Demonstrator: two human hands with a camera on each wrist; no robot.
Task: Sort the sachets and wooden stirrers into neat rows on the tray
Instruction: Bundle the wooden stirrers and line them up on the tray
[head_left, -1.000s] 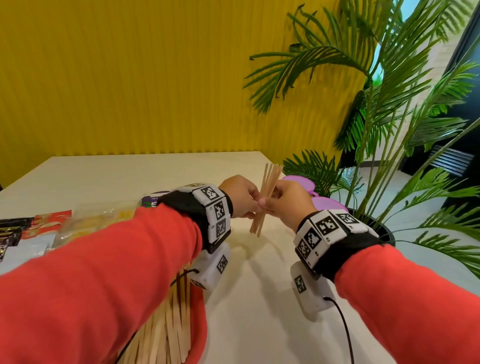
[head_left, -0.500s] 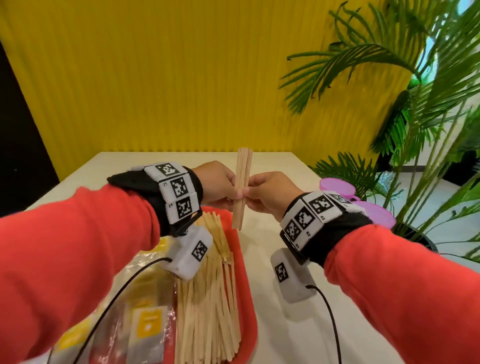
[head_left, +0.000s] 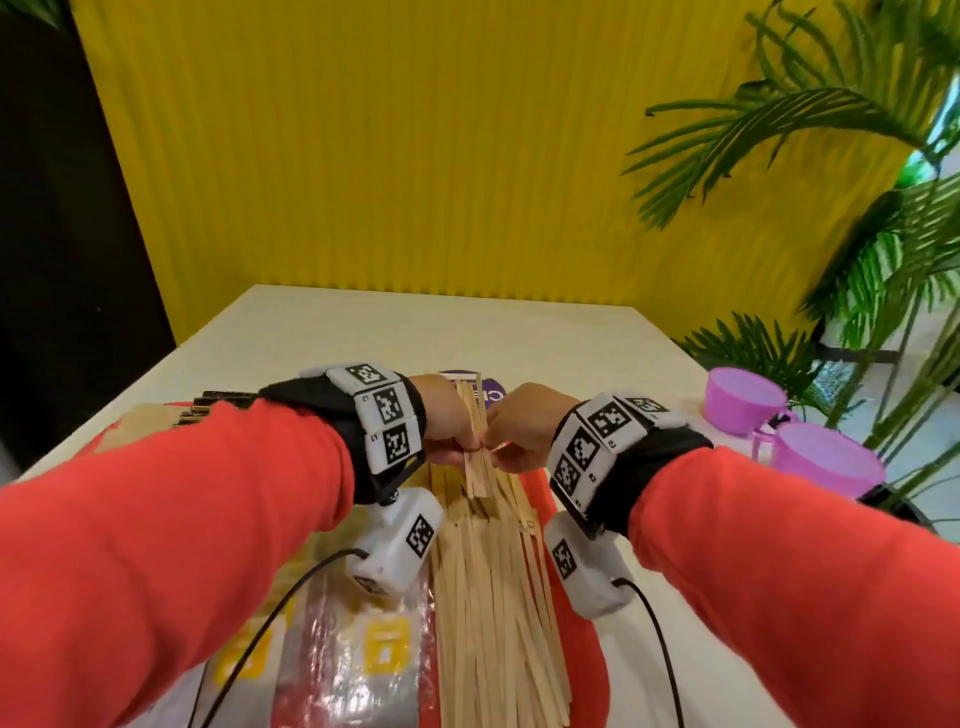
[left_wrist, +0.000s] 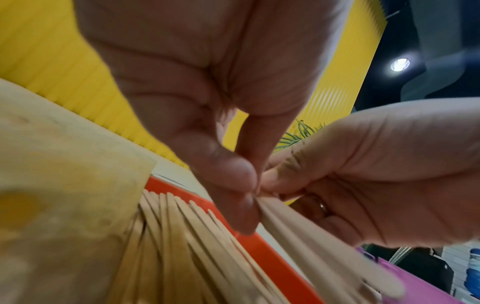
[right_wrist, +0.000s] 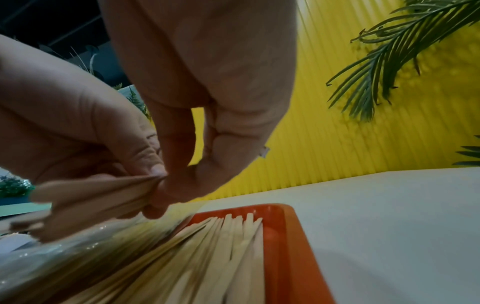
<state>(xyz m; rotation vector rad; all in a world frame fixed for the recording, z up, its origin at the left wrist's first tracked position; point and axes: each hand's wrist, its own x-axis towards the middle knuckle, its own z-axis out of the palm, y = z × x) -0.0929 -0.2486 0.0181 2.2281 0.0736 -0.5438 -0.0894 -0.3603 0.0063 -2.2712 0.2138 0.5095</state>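
Both hands hold one small bundle of wooden stirrers just above the red tray. My left hand pinches the bundle between thumb and fingers. My right hand pinches the same spot from the other side. The bundle fans out below the fingers, its lower ends touching the row of stirrers lying lengthwise along the tray's right side. Clear sachets with yellow labels lie to the left of that row, partly hidden by my left arm.
Two purple cups stand at the table's right edge beside a palm plant. A purple packet lies just beyond my hands. Dark sachets lie at the tray's far left. White table stretches to the yellow wall.
Both hands carried the stirrer bundle from over the bare table on the right to above the tray and lowered it onto the stirrer row. The bundle now fans out.
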